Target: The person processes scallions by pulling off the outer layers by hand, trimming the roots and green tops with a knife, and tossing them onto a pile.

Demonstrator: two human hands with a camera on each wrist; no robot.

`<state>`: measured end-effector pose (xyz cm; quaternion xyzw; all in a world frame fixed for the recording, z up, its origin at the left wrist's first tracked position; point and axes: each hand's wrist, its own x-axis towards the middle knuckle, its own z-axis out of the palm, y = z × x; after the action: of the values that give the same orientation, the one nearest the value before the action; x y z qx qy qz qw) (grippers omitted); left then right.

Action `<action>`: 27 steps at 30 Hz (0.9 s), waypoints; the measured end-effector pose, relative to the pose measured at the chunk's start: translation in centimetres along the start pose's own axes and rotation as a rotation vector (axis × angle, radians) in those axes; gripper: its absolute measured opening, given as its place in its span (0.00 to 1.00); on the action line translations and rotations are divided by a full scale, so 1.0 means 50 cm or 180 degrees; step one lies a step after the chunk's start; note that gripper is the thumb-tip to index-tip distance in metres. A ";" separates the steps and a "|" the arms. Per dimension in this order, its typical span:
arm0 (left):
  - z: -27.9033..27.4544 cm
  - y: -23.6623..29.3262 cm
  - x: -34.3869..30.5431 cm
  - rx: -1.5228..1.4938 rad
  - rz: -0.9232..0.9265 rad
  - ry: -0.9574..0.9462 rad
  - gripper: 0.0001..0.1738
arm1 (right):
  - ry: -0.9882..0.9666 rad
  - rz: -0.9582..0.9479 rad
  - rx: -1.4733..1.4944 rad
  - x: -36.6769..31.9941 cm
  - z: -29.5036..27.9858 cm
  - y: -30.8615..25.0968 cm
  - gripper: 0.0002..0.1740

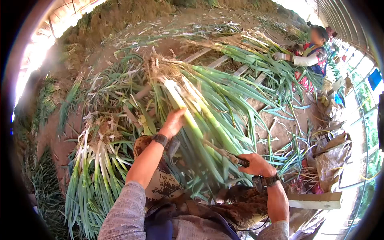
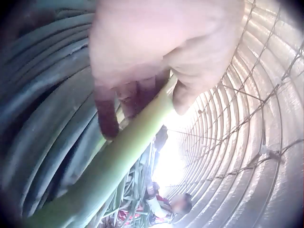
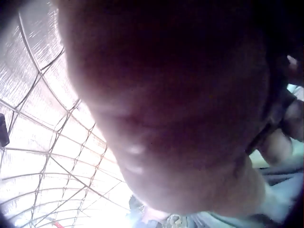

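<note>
In the head view, my left hand (image 1: 175, 121) grips the pale stalk of a large green onion (image 1: 193, 127), its root end pointing up and away. The left wrist view shows the fingers and thumb around that stalk (image 2: 126, 154). My right hand (image 1: 258, 165) holds a stick-like tool (image 1: 224, 153) with a dark handle end, slanting across the stalks; its far end is blurred. Under both hands lies a big heap of green onions (image 1: 224, 90), roots toward the upper left. In the right wrist view, the dark underside of the hand (image 3: 175, 118) hides most of the tool.
A second bunch of green onions (image 1: 96, 160) hangs at the left. Wooden slats (image 1: 218, 62) lie beneath the heap. Another person (image 1: 314, 56) works with onions at the upper right. Crumpled sacking (image 1: 332, 160) and a pale board (image 1: 314, 201) stand at my right; leaf scraps litter the soil.
</note>
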<state>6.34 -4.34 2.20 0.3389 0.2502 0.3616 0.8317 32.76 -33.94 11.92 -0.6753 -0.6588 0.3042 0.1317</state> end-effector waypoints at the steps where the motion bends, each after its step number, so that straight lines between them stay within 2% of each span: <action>1: -0.005 -0.017 -0.001 0.0406 -0.0045 0.0100 0.15 | 0.0222 0.0039 0.0118 0.004 0.005 -0.002 0.27; 3: -0.012 -0.056 -0.016 0.0520 -0.0441 -0.0155 0.15 | 0.0455 0.0103 0.0241 0.014 0.011 -0.006 0.26; 5: 0.005 -0.091 -0.038 0.0509 -0.0713 -0.0286 0.16 | 0.0944 -0.0227 -0.0318 0.037 0.007 -0.013 0.22; 6: 0.016 -0.105 -0.048 0.0443 -0.0829 -0.0345 0.16 | 0.0965 -0.0224 -0.0325 0.049 0.009 -0.015 0.22; 9: 0.024 -0.137 -0.060 0.0401 -0.0855 -0.0348 0.17 | 0.0957 -0.0215 -0.0359 0.095 0.017 -0.032 0.16; 12: 0.005 -0.149 -0.061 0.0403 -0.0877 -0.0367 0.18 | 0.0813 -0.0119 -0.0386 0.138 0.017 -0.059 0.16; 13: -0.007 -0.158 -0.053 0.0513 -0.0900 -0.0377 0.19 | 0.0700 0.0052 -0.0424 0.155 0.022 -0.059 0.22; 16: -0.003 -0.159 -0.055 0.0535 -0.0916 -0.0302 0.19 | 0.0928 -0.0187 -0.0397 0.203 0.035 -0.066 0.22; 20: -0.012 -0.168 -0.053 0.0405 -0.0924 -0.0378 0.19 | 0.0915 -0.0284 -0.0420 0.251 0.029 -0.097 0.21; 25: 0.006 -0.147 -0.064 0.0503 -0.1041 -0.0358 0.20 | 0.0546 -0.0283 -0.0522 0.283 0.029 -0.112 0.23; 27: 0.013 -0.141 -0.069 0.0400 -0.0957 -0.0373 0.21 | 0.0777 -0.0366 -0.0301 0.290 0.028 -0.114 0.24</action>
<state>7.69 -10.85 -2.05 0.3696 0.2713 0.1963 0.8668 26.56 -19.66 10.66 -0.6739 -0.6891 0.1803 0.1960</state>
